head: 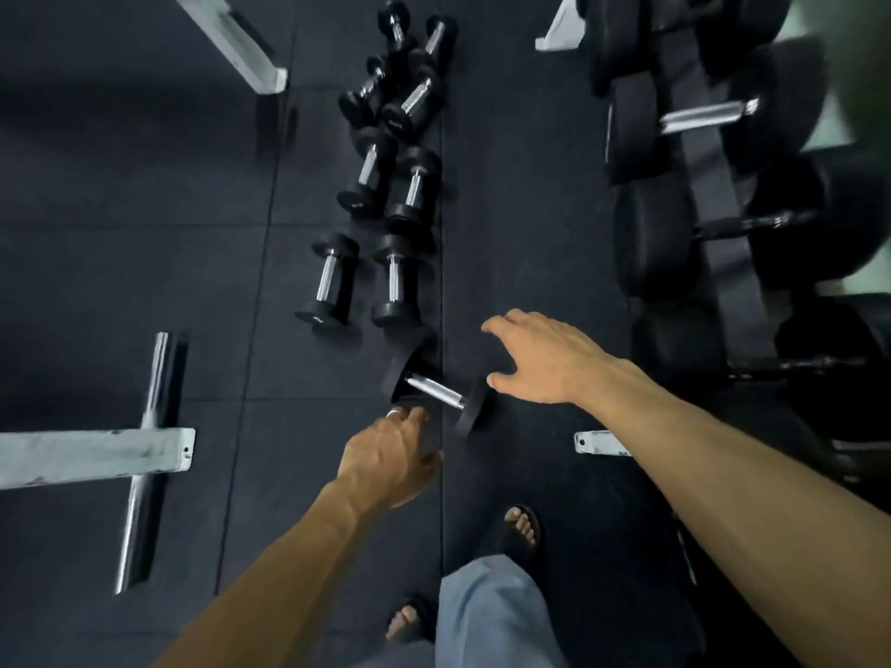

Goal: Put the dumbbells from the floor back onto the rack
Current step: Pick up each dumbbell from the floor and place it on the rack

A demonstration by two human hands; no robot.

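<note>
Both bare hands reach down over a dark rubber floor (120,233) toward the nearest dumbbell (436,389), which lies at the centre of the view, tilted so that one black head points to 10 o'clock and the other to 4 o'clock, its chrome handle bare between them. The left hand (388,458) comes in from 7 o'clock with a ring on one finger; its fingers are loosely extended and hold nothing, the fingertips (410,414) just beside the head at the 10 o'clock end, though contact cannot be told. The right hand (535,359) enters from 4 o'clock, fingers spread wide and empty, the thumb close to the head at the 4 o'clock end. Beyond this dumbbell, toward 12 o'clock, a loose row of floor dumbbells (393,151) runs away from the person, some side by side, some overlapping at the far end. At 2 to 3 o'clock the rack (699,185) carries much larger dumbbells with black heads, and a pale foot of its frame (600,443) shows near 4 o'clock. At 9 o'clock stands a white bench base (96,455) with a chrome crossbar (144,465), and another white frame leg (231,41) sits at 11 o'clock. At 6 o'clock are grey trousers (487,614) and two feet in dark sandals (518,527).
</note>
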